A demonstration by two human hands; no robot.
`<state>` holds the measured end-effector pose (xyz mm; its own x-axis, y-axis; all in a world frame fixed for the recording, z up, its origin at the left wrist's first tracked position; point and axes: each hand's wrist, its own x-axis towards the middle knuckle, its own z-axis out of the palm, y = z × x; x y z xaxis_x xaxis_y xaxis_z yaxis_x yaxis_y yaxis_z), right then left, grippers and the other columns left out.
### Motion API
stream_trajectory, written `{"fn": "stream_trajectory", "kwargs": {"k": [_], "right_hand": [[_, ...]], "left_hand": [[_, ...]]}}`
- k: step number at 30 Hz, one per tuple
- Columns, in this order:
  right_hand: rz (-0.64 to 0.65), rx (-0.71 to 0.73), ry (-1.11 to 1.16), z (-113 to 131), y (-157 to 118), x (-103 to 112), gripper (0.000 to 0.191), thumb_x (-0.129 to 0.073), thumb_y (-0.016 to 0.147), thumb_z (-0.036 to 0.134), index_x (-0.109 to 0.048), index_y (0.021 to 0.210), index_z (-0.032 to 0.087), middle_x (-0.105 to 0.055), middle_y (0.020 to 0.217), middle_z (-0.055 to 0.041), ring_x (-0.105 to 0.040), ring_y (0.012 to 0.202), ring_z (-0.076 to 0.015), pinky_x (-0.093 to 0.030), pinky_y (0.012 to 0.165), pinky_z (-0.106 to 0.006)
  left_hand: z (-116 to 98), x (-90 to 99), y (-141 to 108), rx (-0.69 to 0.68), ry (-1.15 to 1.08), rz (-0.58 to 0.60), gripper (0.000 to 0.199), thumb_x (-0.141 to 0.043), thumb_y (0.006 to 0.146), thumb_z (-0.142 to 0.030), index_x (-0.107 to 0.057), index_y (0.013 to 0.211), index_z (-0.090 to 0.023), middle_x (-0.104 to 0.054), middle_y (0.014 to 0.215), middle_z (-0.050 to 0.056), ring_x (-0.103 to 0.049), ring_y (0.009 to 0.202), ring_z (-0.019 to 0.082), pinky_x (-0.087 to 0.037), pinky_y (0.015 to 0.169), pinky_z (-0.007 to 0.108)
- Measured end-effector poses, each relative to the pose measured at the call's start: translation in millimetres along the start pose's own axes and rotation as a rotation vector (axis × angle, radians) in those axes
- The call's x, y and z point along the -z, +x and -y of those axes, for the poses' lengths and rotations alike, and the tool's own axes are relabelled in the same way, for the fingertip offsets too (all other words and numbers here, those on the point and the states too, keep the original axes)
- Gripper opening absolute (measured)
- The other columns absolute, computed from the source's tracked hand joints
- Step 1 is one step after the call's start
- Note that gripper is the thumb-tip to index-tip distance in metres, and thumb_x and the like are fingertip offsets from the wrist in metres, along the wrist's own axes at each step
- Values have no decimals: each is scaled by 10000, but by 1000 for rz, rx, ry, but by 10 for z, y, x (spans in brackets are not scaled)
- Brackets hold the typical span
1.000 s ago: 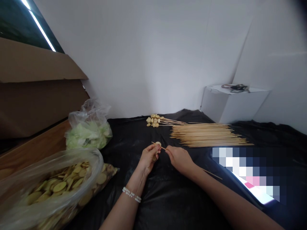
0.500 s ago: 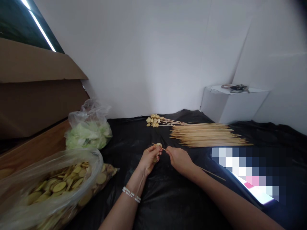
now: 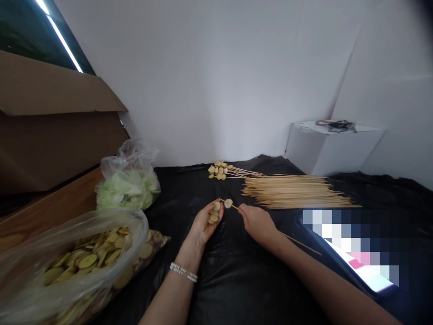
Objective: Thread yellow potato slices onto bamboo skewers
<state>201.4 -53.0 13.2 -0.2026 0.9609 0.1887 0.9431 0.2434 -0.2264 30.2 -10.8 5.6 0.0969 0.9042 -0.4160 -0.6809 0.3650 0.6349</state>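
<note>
"Left thumb and fingertips have come away from the threaded slice point(image 3: 228, 203) since half a second ago; it now shows whole, in the gap between the two hands."

"So what does the left hand point(image 3: 207, 222) have?"

"Several loose slices point(image 3: 214, 218). It is cupped, fingers curled round them, and it no longer pinches the threaded one."

"And the right hand point(image 3: 259, 224)?"

"Clamped on the skewer point(image 3: 234, 206), just behind the threaded slice."

"Which way does the skewer lie?"

"Its long axis slants: the tip points left and away from the wearer, right by the left fingertips. The tail comes out past the right wrist, back towards the wearer."

"Touching those fingertips?"

"I can't tell; they overlap in the view."

"Which hand is nearer the threaded slice?"

"Left, by a little, from what shows. The right fingers sit further down the shaft, on the other side of it."

"Anything beyond?"

"Bare sticks point(image 3: 299, 192) on the black sheet point(image 3: 189, 194), and beside them some skewers with slices at their ends point(image 3: 219, 170)."
</note>
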Motion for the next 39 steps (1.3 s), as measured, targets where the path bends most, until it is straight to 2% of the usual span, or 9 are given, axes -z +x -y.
{"fn": "stream_trajectory", "kwargs": {"k": [3, 8, 11, 26, 34, 39], "right_hand": [[8, 7, -1, 4, -5, -3, 269, -301, 965, 296, -556, 925, 217, -679, 907, -20, -630, 828, -148, -321, 610, -239], [41, 22, 2, 25, -23, -3, 278, -296, 966, 296, -564, 941, 224, -677, 921, -21, -626, 834, -144, -331, 623, -237], [37, 31, 0, 37, -35, -1, 273, -301, 964, 297, -562, 932, 225, -675, 910, -14, -626, 822, -147, -329, 616, -238], [70, 61, 24, 60, -45, 19, 283, -297, 971, 290, -571, 967, 219, -676, 950, -33, -625, 877, -144, -343, 648, -231], [19, 59, 33, 38, -35, 5, 294, -291, 970, 297, -572, 939, 220, -677, 916, -16, -629, 851, -147, -335, 633, -235], [31, 53, 39, 45, -33, 16, 285, -296, 970, 296, -570, 945, 219, -675, 924, -22, -626, 847, -142, -342, 643, -231]], "left_hand": [[-11, 24, 5, -90, 24, -28, 208, -498, 834, -7, -616, 990, -78, -656, 799, 89, -657, 675, 118, -560, 632, 204], [-40, 40, -15, -177, 57, -44, 239, -559, 815, -32, -627, 1026, -122, -643, 754, 41, -625, 579, 82, -505, 483, 141], [-50, 47, -15, -219, 51, -41, 278, -575, 803, -27, -626, 1051, -143, -640, 756, 26, -616, 564, 71, -482, 452, 124], [-23, 51, -4, -187, 41, -4, 204, -634, 760, -21, -653, 945, -103, -625, 710, 34, -596, 556, 59, -482, 469, 115], [13, 17, -23, -224, 95, -5, 180, -669, 751, -72, -672, 928, -101, -635, 724, 42, -597, 577, 65, -475, 464, 115], [-14, 17, -30, -223, 86, 32, 212, -679, 733, -49, -678, 938, -101, -649, 759, 49, -598, 588, 61, -486, 479, 116]]}}
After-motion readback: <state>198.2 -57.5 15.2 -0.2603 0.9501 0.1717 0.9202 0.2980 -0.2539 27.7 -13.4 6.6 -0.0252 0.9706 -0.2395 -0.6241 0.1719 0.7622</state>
